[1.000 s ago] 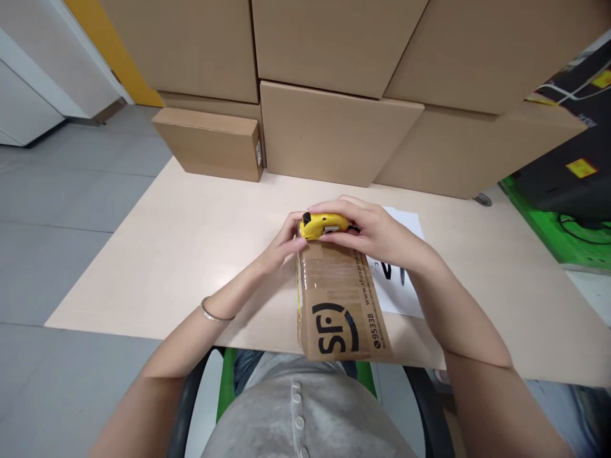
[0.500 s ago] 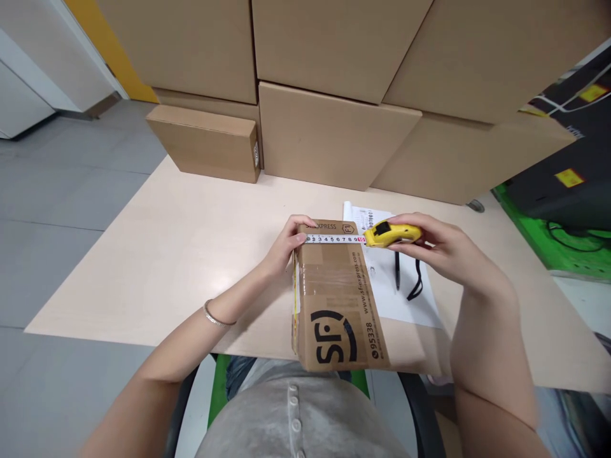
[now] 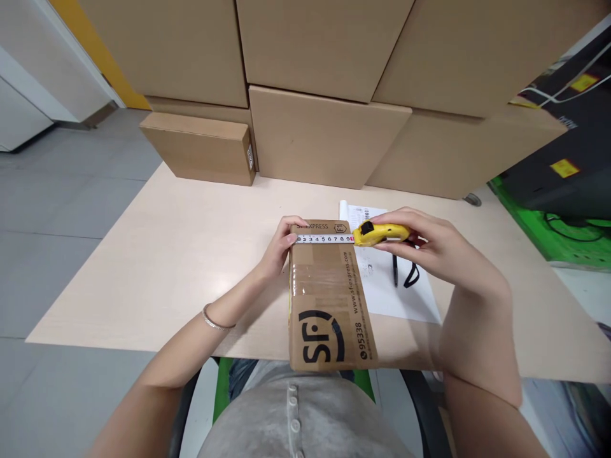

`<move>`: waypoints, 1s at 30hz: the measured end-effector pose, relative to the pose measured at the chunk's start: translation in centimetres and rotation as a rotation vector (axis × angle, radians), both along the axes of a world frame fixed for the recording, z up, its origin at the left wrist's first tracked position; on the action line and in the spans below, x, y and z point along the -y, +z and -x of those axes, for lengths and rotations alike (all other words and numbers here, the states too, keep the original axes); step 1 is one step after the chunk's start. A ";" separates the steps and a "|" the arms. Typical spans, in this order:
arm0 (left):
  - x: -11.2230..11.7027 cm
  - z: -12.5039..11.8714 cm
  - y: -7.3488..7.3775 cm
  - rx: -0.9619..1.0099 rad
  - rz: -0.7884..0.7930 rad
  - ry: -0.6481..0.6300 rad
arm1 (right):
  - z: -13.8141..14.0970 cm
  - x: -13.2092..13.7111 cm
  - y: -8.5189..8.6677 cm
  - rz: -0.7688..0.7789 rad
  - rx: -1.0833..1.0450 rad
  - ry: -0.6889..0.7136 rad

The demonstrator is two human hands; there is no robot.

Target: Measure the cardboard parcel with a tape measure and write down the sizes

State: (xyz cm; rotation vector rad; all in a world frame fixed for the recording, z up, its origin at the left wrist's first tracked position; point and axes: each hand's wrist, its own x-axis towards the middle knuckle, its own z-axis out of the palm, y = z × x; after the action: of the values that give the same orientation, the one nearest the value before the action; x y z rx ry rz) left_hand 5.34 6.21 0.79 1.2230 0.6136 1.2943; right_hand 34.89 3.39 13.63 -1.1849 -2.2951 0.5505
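A pale wooden counter (image 3: 205,235) spreads beneath large stacked cardboard boxes (image 3: 329,140) along its far side. A smaller flat box (image 3: 200,156) stands before them at left. The printed carton (image 3: 322,280) sits in front of the person, its near end at the counter's front edge; beside it on the right lies a white paper (image 3: 405,302). The right hand (image 3: 442,251) has its fingers clamped on a yellow tape measure (image 3: 386,233) just beyond the carton's right edge. The left hand (image 3: 277,247) has its fingers closed on the end of the measuring strip (image 3: 324,239), at the carton's left edge; the strip crosses the top near the far end. A black strap (image 3: 412,275) and a dark pen (image 3: 395,273) show over the paper.
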 end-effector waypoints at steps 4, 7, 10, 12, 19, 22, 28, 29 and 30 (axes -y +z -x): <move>0.0 0.0 -0.2 0.004 -0.046 -0.008 | 0.7 0.2 1.3 0.003 0.013 0.023; -0.2 -0.1 -0.6 -0.021 -0.073 -0.004 | 2.3 0.2 1.3 -0.006 0.033 0.044; -0.8 0.0 -0.7 -0.074 -0.076 0.000 | 4.7 0.2 0.6 -0.008 0.043 0.017; -1.0 0.7 -0.4 -0.149 -0.095 -0.002 | 6.1 0.3 0.0 -0.007 0.019 -0.014; 4.5 4.8 2.4 -0.553 -0.754 0.133 | 5.4 -0.6 -3.2 0.223 -0.595 -0.286; 8.0 5.0 2.0 -0.685 -1.101 0.077 | 4.3 -1.9 -5.2 0.468 -0.824 -0.339; 9.4 4.5 0.2 -0.398 -0.894 0.306 | 3.7 -2.0 -5.6 0.553 -0.958 -0.383; 9.3 4.6 0.3 -0.306 -0.755 0.386 | 3.6 -1.4 -4.9 0.509 -0.967 -0.390; 9.3 4.7 0.5 -0.251 -0.596 0.471 | 3.4 -0.7 -4.1 0.473 -0.963 -0.396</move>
State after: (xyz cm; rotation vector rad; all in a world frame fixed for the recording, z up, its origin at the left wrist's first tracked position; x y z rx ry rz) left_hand 0.62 -3.07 1.28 1.8200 0.7533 1.8130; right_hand 31.47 4.05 9.52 -1.1609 -1.1173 1.2163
